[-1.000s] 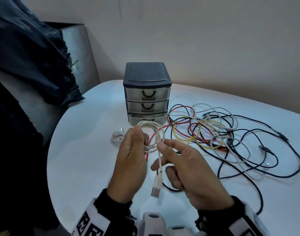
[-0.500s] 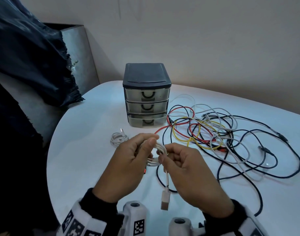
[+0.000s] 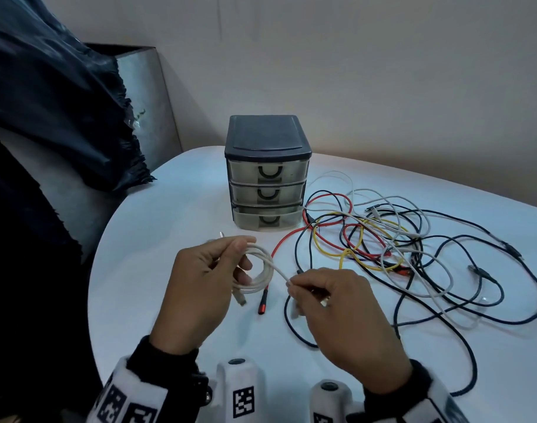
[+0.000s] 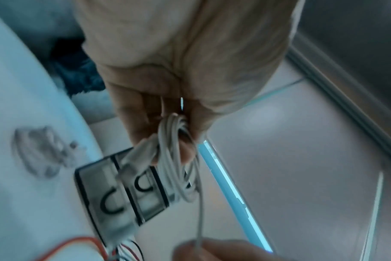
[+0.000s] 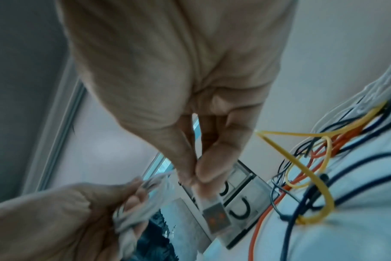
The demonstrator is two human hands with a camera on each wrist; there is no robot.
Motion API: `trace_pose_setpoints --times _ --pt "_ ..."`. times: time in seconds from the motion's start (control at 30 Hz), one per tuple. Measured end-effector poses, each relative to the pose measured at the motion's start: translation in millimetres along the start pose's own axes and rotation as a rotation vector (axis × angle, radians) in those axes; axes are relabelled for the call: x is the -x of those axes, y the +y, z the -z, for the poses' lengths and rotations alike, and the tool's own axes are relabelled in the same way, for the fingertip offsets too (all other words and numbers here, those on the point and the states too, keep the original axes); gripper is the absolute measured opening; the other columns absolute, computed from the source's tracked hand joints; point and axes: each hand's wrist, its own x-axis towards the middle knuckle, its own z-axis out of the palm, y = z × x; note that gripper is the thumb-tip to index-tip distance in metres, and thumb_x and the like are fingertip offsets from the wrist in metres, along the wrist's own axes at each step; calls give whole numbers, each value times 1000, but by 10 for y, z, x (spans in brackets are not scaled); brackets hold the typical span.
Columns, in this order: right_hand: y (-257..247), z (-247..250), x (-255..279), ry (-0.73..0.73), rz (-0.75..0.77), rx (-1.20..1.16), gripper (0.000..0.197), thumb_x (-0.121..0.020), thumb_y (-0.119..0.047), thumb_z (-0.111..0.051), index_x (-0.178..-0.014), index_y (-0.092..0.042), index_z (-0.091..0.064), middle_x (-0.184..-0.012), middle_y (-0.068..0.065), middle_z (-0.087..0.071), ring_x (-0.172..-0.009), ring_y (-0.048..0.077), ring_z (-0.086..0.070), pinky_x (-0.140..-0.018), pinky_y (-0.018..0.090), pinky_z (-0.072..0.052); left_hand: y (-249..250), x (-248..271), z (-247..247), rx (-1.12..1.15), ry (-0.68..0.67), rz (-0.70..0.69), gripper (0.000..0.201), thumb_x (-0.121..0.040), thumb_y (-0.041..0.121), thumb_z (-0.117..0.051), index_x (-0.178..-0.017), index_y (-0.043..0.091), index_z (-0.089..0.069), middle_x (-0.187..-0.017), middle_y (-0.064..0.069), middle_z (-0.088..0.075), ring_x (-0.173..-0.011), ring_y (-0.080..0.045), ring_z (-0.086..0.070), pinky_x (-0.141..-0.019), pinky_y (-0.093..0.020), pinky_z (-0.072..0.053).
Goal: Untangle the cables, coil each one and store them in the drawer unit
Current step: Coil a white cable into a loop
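Pinching between thumb and fingers, my left hand point(image 3: 200, 288) holds the white USB cable point(image 3: 258, 270) as a small coil above the near part of the white table point(image 3: 157, 227). My right hand point(image 3: 340, 315) pinches the free end of the same cable just behind its USB plug point(image 5: 214, 211), a little to the right of the coil. Farther back stands the three-drawer unit point(image 3: 267, 172), all drawers closed. Right of it lies the tangle of black, red, yellow and white cables point(image 3: 383, 239). One small coiled white cable point(image 4: 40, 150) lies on the table left of the drawers.
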Motion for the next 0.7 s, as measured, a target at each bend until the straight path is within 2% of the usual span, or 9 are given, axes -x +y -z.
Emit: trace_pose_setpoints --times 0.13,0.2,0.27,0.37,0.43,0.5,0.57,0.63,0.7 --pt "-17 -126 -31 127 -49 -221 19 -91 -6 -63 -77 -16 -73 -69 -11 -72 -67 4 -70 -67 26 -57 15 11 -112 254 5 210 24 -99 15 -53 -92 9 -76 -66 -3 -60 -49 -11 -56 -50 -22 -51" --pt "-49 -162 -50 201 -128 -492 18 -90 -1 -64 -80 -13 -72 -70 -1 -75 -67 13 -73 -65 27 -59 44 22 -157 376 -19 288 27 -100 17 -51 -86 8 -73 -66 -3 -59 -53 -10 -54 -51 -21 -51" --pt "-102 -168 -61 235 -224 -813 13 -89 2 -64 -83 -6 -72 -74 10 -76 -68 22 -74 -64 27 -59 65 40 -199 451 -67 314 29 -99 18 -50 -82 13 -73 -66 -2 -59 -61 -12 -56 -61 -24 -52" --pt "-145 -161 -79 125 -355 -1161 6 -80 -4 -67 -84 -3 -71 -80 14 -75 -66 21 -72 -63 25 -58 73 58 -236 502 -97 312 31 -98 19 -51 -80 15 -76 -68 -1 -61 -69 -15 -56 -73 -30 -47" --pt "-145 -155 -74 36 -421 -1298 18 -68 -12 -68 -84 -4 -69 -76 10 -73 -61 15 -67 -56 20 -54 70 74 -259 511 -95 294 29 -95 18 -53 -83 15 -79 -73 -2 -68 -71 -15 -60 -73 -30 -49" --pt "-147 -158 -71 -11 -439 -1327 19 -63 -14 -69 -80 -6 -68 -73 9 -71 -58 13 -65 -51 20 -50 56 85 -277 543 -72 268 22 -86 21 -59 -86 14 -80 -80 -6 -72 -72 -17 -63 -68 -26 -54" --pt "-150 -176 -52 -64 -396 -1251 12 -59 -18 -73 -70 -13 -73 -76 7 -72 -63 12 -65 -54 21 -49 40 91 -279 546 -18 227 23 -80 24 -62 -88 11 -79 -79 -9 -67 -70 -21 -61 -60 -25 -56" --pt "-160 -173 -31 -111 -351 -1139 13 -60 -24 -74 -70 -16 -78 -82 4 -73 -71 10 -61 -62 22 -45 16 92 -266 476 43 159 21 -82 26 -64 -90 13 -79 -79 -5 -70 -73 -21 -62 -63 -27 -56" --pt "-161 -159 -14 -148 -314 -1061 23 -61 -29 -74 -78 -14 -80 -86 8 -74 -75 12 -57 -67 25 -42 14 108 -256 360 119 63 15 -89 21 -63 -89 19 -78 -82 0 -76 -77 -17 -67 -70 -28 -55"
